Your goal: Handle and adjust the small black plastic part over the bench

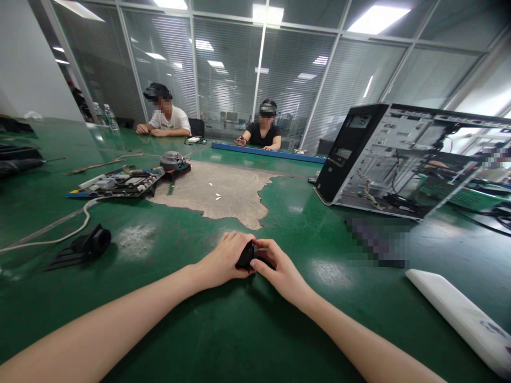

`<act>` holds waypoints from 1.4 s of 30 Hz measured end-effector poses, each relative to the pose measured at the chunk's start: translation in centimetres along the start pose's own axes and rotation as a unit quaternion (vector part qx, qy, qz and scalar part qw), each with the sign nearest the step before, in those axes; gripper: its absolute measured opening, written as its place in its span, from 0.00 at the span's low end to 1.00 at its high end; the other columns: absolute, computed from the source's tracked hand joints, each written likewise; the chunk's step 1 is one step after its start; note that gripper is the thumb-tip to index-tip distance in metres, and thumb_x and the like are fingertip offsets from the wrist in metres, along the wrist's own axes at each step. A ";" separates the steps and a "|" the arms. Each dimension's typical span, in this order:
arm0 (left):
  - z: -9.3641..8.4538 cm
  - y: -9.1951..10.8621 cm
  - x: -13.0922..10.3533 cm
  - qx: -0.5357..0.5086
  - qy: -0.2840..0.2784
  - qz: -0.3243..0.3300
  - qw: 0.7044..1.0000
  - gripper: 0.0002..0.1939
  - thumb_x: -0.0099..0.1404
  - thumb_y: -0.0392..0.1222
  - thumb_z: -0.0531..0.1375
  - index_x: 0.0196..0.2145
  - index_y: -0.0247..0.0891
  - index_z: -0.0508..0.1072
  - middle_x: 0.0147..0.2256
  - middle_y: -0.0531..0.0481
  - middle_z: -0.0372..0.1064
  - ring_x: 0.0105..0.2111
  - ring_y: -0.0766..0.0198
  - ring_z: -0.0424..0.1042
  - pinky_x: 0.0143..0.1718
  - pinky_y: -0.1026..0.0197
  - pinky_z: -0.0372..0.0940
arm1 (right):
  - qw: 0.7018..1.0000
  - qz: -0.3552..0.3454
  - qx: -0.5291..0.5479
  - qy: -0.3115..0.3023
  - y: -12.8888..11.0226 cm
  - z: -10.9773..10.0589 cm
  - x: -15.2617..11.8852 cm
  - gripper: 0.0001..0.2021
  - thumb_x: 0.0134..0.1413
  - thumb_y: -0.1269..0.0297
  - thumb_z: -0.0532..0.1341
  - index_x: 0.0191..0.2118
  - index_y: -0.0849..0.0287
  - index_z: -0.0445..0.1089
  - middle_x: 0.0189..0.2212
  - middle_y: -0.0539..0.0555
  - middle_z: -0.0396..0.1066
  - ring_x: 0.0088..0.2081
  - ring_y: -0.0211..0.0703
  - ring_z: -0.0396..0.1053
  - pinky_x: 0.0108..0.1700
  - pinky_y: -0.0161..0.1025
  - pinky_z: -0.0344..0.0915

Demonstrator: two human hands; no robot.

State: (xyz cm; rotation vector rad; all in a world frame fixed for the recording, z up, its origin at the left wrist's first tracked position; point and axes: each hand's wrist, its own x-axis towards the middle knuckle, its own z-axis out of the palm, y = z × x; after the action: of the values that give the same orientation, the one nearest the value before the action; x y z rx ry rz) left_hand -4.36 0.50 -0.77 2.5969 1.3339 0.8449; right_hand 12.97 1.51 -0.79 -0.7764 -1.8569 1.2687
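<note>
A small black part [246, 256], perhaps plastic, is held between my two hands just above the green table [279, 330]. My left hand [227, 254] is closed round its left side. From the right, my right hand [278, 268] grips it with the thumb in front and the fingers behind. The fingers hide much of the part, so its exact kind does not show. To the left of my hands lies a black plastic piece with a round opening and flat prongs [93, 244].
A circuit board [123, 181] and a fan-like cooler [173, 160] stand at left near a bare tan patch [215, 186]. An open computer case [371, 159] and a long white object [455, 314] are at right. Two people sit across the table behind a blue bar [263, 152].
</note>
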 end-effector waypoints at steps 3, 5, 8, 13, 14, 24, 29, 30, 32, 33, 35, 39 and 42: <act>0.0 -0.1 0.0 0.001 -0.002 0.002 1.000 0.28 0.50 0.37 0.62 0.46 0.40 0.54 0.41 0.49 0.62 0.39 0.57 0.60 0.41 0.55 0.53 | 1.000 -0.005 -0.001 -0.020 -0.2 -0.1 -0.1 0.13 0.49 0.68 0.59 0.41 0.56 0.58 0.40 0.52 0.65 0.45 0.43 0.65 0.49 0.44 0.62; -0.1 -0.1 0.0 0.002 -0.002 0.003 1.000 0.28 0.49 0.37 0.62 0.46 0.40 0.54 0.41 0.49 0.62 0.40 0.57 0.60 0.41 0.55 0.53 | 1.000 -0.013 0.001 -0.019 -0.4 -0.1 -0.2 0.12 0.49 0.68 0.59 0.40 0.56 0.58 0.39 0.51 0.65 0.45 0.42 0.66 0.49 0.43 0.62; -0.1 0.0 0.0 0.001 0.001 0.003 1.000 0.28 0.50 0.38 0.62 0.46 0.40 0.54 0.41 0.49 0.62 0.39 0.57 0.60 0.41 0.56 0.53 | 1.000 -0.012 0.002 -0.002 -0.3 0.0 -0.2 0.09 0.51 0.66 0.58 0.38 0.56 0.58 0.37 0.51 0.65 0.44 0.42 0.66 0.48 0.43 0.61; -0.2 0.1 0.0 0.001 0.001 0.004 1.000 0.28 0.50 0.39 0.62 0.47 0.40 0.54 0.41 0.49 0.62 0.40 0.57 0.60 0.42 0.55 0.53 | 1.000 -0.005 -0.002 0.011 0.0 0.1 0.1 0.14 0.49 0.68 0.59 0.42 0.56 0.57 0.41 0.53 0.64 0.44 0.41 0.66 0.49 0.43 0.62; -0.2 0.1 0.0 0.002 0.001 0.004 1.000 0.28 0.50 0.40 0.62 0.46 0.40 0.55 0.41 0.49 0.62 0.40 0.57 0.60 0.42 0.55 0.53 | 1.000 -0.001 -0.003 0.008 0.0 0.1 0.1 0.15 0.50 0.68 0.58 0.44 0.56 0.57 0.42 0.53 0.64 0.44 0.41 0.66 0.49 0.43 0.62; 0.1 -0.2 0.0 0.004 0.000 0.001 1.000 0.28 0.49 0.38 0.62 0.46 0.40 0.55 0.41 0.49 0.62 0.40 0.56 0.60 0.42 0.54 0.53 | 0.999 -0.035 0.009 -0.012 -0.1 0.0 -0.2 0.09 0.50 0.68 0.58 0.38 0.56 0.59 0.37 0.51 0.63 0.44 0.41 0.65 0.49 0.42 0.61; 0.0 0.0 0.0 0.004 0.000 -0.001 1.000 0.27 0.50 0.40 0.62 0.46 0.40 0.55 0.41 0.49 0.62 0.40 0.56 0.60 0.42 0.55 0.54 | 1.000 -0.020 0.000 0.008 -0.2 0.1 -0.3 0.10 0.49 0.69 0.58 0.40 0.56 0.59 0.38 0.52 0.64 0.43 0.41 0.66 0.48 0.42 0.62; 0.0 -0.1 0.0 0.004 0.002 -0.001 1.000 0.27 0.50 0.40 0.62 0.46 0.40 0.55 0.41 0.49 0.62 0.40 0.56 0.61 0.42 0.55 0.54 | 0.999 -0.020 -0.013 0.023 -0.2 0.0 -0.3 0.12 0.48 0.69 0.58 0.40 0.56 0.59 0.39 0.52 0.64 0.43 0.41 0.66 0.49 0.43 0.61; 0.0 -0.1 0.0 0.006 0.007 -0.006 1.000 0.27 0.50 0.41 0.62 0.46 0.40 0.55 0.41 0.48 0.62 0.40 0.56 0.60 0.42 0.55 0.54 | 0.997 -0.007 -0.037 0.061 -0.2 -0.3 -0.3 0.14 0.47 0.69 0.59 0.41 0.57 0.59 0.40 0.53 0.65 0.44 0.41 0.66 0.51 0.44 0.60; 0.0 -0.1 0.0 0.008 0.009 -0.010 1.000 0.28 0.50 0.42 0.62 0.46 0.39 0.55 0.41 0.48 0.62 0.40 0.56 0.60 0.42 0.55 0.54 | 0.996 0.006 -0.041 0.075 -0.2 -0.5 -0.2 0.14 0.46 0.69 0.59 0.41 0.57 0.60 0.40 0.53 0.65 0.44 0.42 0.66 0.51 0.44 0.61; 0.0 -0.2 0.0 0.011 0.010 -0.015 1.000 0.28 0.50 0.42 0.62 0.46 0.39 0.55 0.40 0.48 0.62 0.40 0.55 0.60 0.42 0.55 0.54 | 0.996 0.032 -0.022 0.086 -0.2 -0.7 -0.2 0.14 0.46 0.67 0.60 0.41 0.57 0.60 0.39 0.53 0.66 0.42 0.41 0.67 0.49 0.44 0.63; -0.2 0.0 -0.1 0.009 0.004 -0.012 1.000 0.26 0.51 0.41 0.62 0.46 0.39 0.55 0.40 0.49 0.62 0.39 0.56 0.60 0.41 0.55 0.54 | 0.996 0.053 0.054 0.048 -0.3 -0.4 0.3 0.14 0.43 0.65 0.62 0.39 0.58 0.62 0.39 0.53 0.68 0.41 0.42 0.68 0.45 0.43 0.65; -0.3 0.1 -0.1 0.012 -0.004 -0.002 1.000 0.24 0.53 0.42 0.61 0.45 0.39 0.56 0.41 0.48 0.62 0.39 0.56 0.60 0.41 0.54 0.54 | 0.995 0.071 0.072 0.025 -0.6 -0.2 0.9 0.14 0.39 0.65 0.65 0.36 0.59 0.64 0.36 0.52 0.69 0.39 0.42 0.69 0.43 0.42 0.66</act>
State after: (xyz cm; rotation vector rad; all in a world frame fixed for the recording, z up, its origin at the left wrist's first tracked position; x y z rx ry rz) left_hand -4.52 0.28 -0.53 2.6118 1.3540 0.8232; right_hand 12.56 2.16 0.02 -0.8653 -1.6742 1.4424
